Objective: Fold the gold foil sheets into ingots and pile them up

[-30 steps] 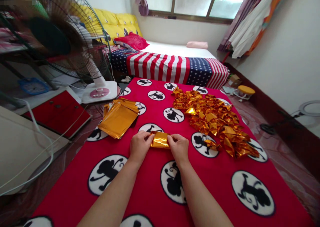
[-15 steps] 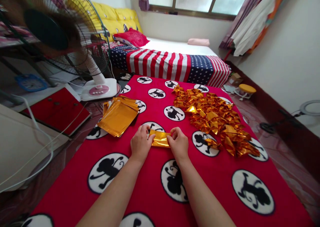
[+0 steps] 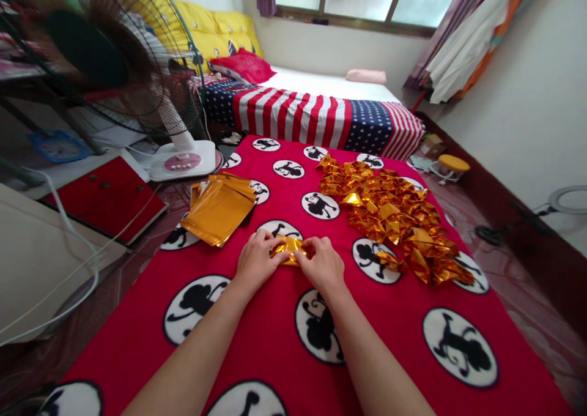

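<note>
A small folded strip of shiny gold foil paper lies on the red cloth with monkey prints. My left hand pinches its left end, and my right hand pinches its right end, thumbs on top. Parts of the strip are hidden under the fingers. Up and to the left of my left hand is a stack of flat gold sheets. On the right side of the cloth spreads a pile of folded gold foil pieces.
A spinning fan has its white base at the left, beside a red panel. Behind the table is a bed with a star-and-stripe cover. A yellow stool stands on the floor at the right.
Both hands' fingers have moved inward along the gold strip, closer together, so less of it shows. The camera view has shifted slightly.
</note>
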A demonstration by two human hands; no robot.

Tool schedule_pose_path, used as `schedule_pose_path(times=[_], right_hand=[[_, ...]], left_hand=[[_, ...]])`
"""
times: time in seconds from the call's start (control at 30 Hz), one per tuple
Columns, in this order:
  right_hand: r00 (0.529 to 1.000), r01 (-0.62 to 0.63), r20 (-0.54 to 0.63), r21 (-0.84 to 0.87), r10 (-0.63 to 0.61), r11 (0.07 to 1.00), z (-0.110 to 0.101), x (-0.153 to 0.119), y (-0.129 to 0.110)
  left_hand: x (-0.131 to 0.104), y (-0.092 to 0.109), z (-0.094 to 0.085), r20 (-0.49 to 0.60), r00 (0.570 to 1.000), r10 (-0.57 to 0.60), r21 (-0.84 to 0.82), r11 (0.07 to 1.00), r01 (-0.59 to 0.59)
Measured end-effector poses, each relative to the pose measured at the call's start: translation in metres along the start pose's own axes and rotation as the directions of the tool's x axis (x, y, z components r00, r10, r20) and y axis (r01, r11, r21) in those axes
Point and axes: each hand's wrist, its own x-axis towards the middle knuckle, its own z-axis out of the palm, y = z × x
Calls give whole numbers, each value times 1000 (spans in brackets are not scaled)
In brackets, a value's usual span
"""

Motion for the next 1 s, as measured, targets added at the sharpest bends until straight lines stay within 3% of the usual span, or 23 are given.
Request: schedule_pose_path(times=[0.27,0.7,0.87,0.93,1.0], right_hand=[[1000,24,-16,-37,-25,999,3,-9,-2],[996,80,25,78,-83,994,-15,-16,30],[959,158,-251,84,-132,984,-9,-31,-2],[929,324,-227,122,-291,938,0,-41,-25],[898,439,-111,162,-426,884,12,-49,-46]], left_hand=[[2,-8,-5,100,995,32,-64,998,-25],[5,-13,-16,175,983,62,-131,991,-39],[5,-11,-14,143,987,75,-92,994,-62],[5,-11,-13,149,985,88,-74,994,-78],[5,-11,-12,131,988,80,-63,995,-72]])
